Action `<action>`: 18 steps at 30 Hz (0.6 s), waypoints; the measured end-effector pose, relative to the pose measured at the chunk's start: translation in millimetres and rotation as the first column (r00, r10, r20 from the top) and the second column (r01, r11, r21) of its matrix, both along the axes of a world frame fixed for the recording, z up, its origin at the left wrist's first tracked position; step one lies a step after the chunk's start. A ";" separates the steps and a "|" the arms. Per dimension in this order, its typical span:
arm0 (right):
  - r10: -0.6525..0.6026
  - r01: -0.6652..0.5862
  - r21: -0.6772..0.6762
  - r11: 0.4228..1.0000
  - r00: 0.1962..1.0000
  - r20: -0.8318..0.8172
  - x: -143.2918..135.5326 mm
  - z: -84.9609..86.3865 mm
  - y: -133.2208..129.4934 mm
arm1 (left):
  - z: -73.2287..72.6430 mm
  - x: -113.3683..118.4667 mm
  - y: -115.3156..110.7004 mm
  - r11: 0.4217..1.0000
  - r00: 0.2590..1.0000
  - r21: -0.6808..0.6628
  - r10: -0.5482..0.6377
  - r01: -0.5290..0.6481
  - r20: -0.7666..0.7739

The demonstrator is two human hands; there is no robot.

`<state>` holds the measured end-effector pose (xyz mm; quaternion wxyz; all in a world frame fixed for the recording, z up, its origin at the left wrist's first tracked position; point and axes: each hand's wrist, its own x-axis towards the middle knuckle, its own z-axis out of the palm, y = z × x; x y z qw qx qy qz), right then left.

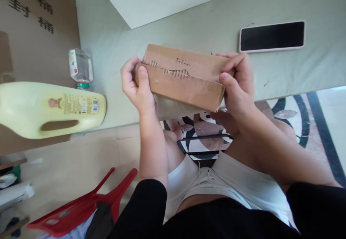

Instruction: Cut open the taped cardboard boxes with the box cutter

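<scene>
A small brown cardboard box [186,76] is held up between my two hands, over the table's near edge. Its upper face has torn patches along the seam, with corrugated ridges showing. My left hand [137,84] grips the left end, the thumb lying on the top face near the corner. At the right end my right hand [238,80] pinches the cardboard, thumb and index finger close together by the seam. The box tilts a little, its right end nearer to me. What lies inside the box is hidden.
On the table [113,44] a phone [272,36] lies at the right and a white panel [167,1] at the back. At the left are a yellow jug [54,109], a clear plastic bottle [80,67] and a large carton [40,58]. A red chair [81,206] stands below left.
</scene>
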<state>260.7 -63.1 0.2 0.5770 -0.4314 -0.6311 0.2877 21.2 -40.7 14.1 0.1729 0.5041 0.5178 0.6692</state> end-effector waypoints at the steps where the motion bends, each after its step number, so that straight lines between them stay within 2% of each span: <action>1: -0.005 0.005 -0.015 1.000 0.999 0.053 1.5 2.5 0.3 | -0.3 -2.2 -0.3 1.000 1.000 -0.023 -0.010 0.010 -0.013; 3: -0.009 0.009 0.004 1.000 0.995 0.095 3.3 5.9 1.8 | -0.1 -6.5 -0.9 0.996 0.998 -0.070 -0.051 0.049 -0.031; 6: -0.001 -0.002 0.051 0.999 0.998 0.060 3.6 8.6 4.1 | 0.5 -11.6 -0.6 0.990 0.993 -0.090 -0.109 0.105 -0.045; 12: 0.075 -0.074 -0.018 0.997 0.992 0.106 8.1 8.8 3.7 | 0.9 -10.5 2.0 0.995 0.993 -0.039 -0.092 0.089 -0.079; 16: 0.109 -0.111 0.023 0.994 0.993 0.052 12.7 -1.1 3.3 | 0.1 -8.5 3.1 0.990 0.988 0.053 -0.125 0.130 -0.088; 18: 0.096 -0.098 0.006 0.995 0.984 0.153 14.5 -4.6 2.5 | 0.7 -8.0 3.8 0.981 0.982 0.086 -0.165 0.173 -0.090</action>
